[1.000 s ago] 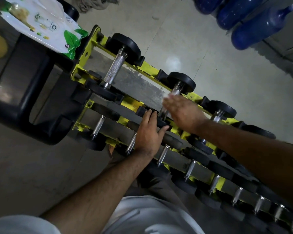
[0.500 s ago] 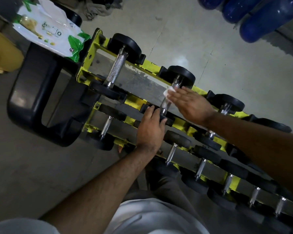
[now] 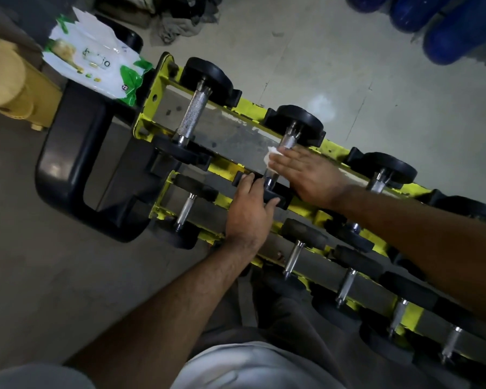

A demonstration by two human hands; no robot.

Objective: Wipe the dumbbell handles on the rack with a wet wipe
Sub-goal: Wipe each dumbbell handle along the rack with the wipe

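A long yellow steel rack [image 3: 163, 88] carries black-ended dumbbells with knurled chrome handles [image 3: 192, 113]. The left hand [image 3: 250, 209] grips one dumbbell's near black end [image 3: 275, 196]; the right hand [image 3: 310, 175], fingers straight, presses a crumpled white wet wipe [image 3: 272, 155] against its handle.

We reach both bare forearms up from six o'clock; our left hand [image 3: 249, 211] curls its fingers in a grip, our right hand [image 3: 310, 175] lies flat, fingers straight toward nine o'clock.
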